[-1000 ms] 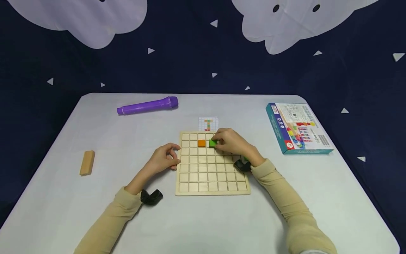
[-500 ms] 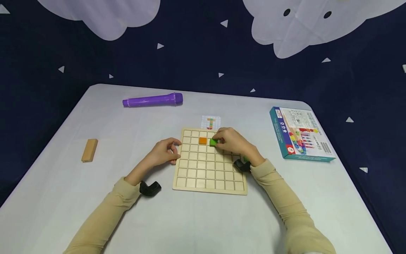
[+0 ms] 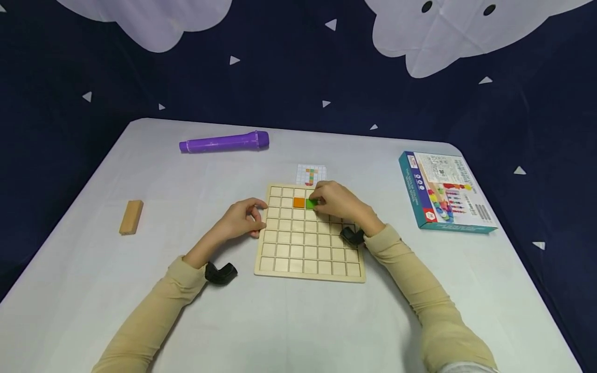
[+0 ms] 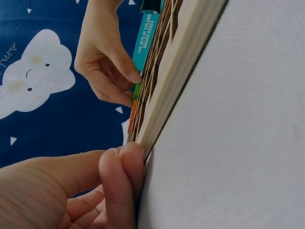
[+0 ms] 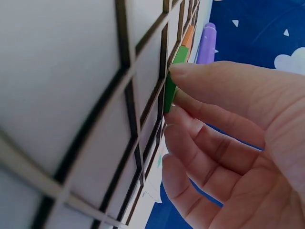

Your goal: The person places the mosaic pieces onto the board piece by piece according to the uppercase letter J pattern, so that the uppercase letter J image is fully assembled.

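On the left side of the bench (image 3: 261,326), 1 wooden block (image 3: 131,217) is lying well apart from the board. Next, towards the far edge, 1 purple microphone (image 3: 224,142) is lying on its side. Nearer, 1 black wrist device (image 3: 222,273) is sitting at the cuff of a tan sleeve (image 3: 154,305). From it the left hand (image 3: 238,221) is reaching forward. Its grip is bending, and the fingertips are touching the left edge of the gridded wooden board (image 3: 296,252); I cannot tell whether they are pinching that edge.

The board is lying flat. In row 2 from its far edge, column 3, 1 orange tile (image 3: 299,202) is resting. In the same row, at column 4, 1 green tile (image 3: 310,204) is lining up just beside the orange tile; whether it is sitting fully in its square, I cannot tell. Beyond the board, 1 pattern card (image 3: 311,174) is showing a coloured figure on a grid.

The right hand (image 3: 339,200) is leaning in from the right; its grip is pinching the green tile between thumb and finger. At its wrist, 1 more black device (image 3: 351,236) is showing above the board. On the far right, 1 printed box (image 3: 450,194) is lying flat.
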Motion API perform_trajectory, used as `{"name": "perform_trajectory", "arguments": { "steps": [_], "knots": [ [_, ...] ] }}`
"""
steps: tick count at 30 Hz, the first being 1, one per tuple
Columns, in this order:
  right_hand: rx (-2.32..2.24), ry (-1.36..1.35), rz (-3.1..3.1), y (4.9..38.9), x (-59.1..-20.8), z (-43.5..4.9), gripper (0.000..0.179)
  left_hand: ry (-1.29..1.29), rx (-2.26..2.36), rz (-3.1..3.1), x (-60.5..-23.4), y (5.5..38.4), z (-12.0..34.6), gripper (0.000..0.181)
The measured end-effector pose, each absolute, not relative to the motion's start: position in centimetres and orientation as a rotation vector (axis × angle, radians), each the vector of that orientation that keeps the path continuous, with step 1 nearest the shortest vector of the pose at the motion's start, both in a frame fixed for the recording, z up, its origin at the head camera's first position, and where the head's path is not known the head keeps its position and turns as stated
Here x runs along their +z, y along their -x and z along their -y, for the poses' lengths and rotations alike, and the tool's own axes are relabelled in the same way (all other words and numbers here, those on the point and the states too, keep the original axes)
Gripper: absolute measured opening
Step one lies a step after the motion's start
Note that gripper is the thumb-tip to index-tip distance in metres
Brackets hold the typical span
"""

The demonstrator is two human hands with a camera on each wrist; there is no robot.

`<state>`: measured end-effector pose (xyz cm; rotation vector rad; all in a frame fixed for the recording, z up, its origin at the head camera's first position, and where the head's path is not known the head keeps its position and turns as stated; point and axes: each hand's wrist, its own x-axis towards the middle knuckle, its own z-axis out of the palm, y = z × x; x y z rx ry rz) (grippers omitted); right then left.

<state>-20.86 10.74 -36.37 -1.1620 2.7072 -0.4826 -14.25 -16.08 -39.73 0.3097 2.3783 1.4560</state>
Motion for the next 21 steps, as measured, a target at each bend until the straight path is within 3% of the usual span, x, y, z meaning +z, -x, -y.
{"name": "perform_trajectory", "arguments": {
  "steps": [21],
  "knots": [
    [-0.575, 1.134, -2.66, 20.46, -35.97, -11.51, 0.026, -0.282, 1.44, -2.377, -39.82, 14.42, 15.92, 0.048]
  ]
}}
